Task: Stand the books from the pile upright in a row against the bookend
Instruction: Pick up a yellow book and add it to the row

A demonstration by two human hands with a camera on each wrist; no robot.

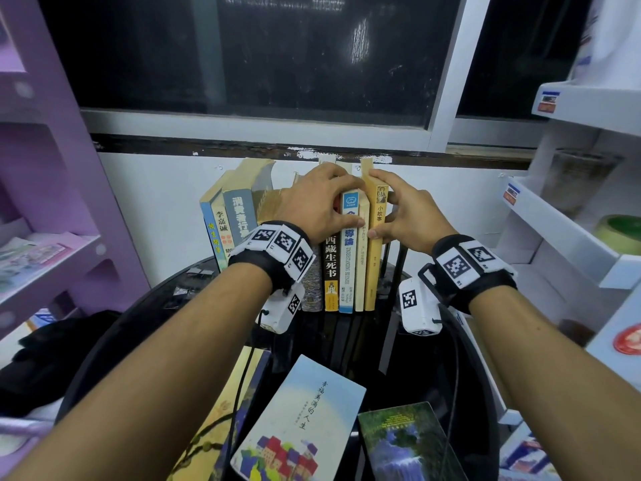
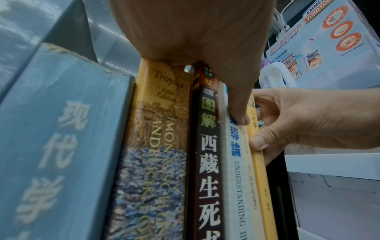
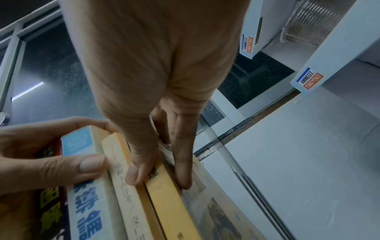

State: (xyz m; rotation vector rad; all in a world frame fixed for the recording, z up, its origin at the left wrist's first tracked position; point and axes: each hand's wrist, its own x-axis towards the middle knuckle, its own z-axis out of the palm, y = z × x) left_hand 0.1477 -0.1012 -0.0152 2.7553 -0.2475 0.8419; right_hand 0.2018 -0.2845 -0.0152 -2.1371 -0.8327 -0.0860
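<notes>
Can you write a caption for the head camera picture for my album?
Both hands, left and right, grip standing books while three more lie flat.

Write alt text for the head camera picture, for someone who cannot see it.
Two hands steady a row of upright books on a dark round table: the left hand grips the middle spines, the right hand pinches the yellow book at the row's right end. Three more books lie flat nearby.

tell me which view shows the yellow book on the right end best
Head view: the yellow book stands upright, full spine, right hand pinching it. Left wrist view shows only a thin spine edge; right wrist view shows its top and cover close up.
</notes>
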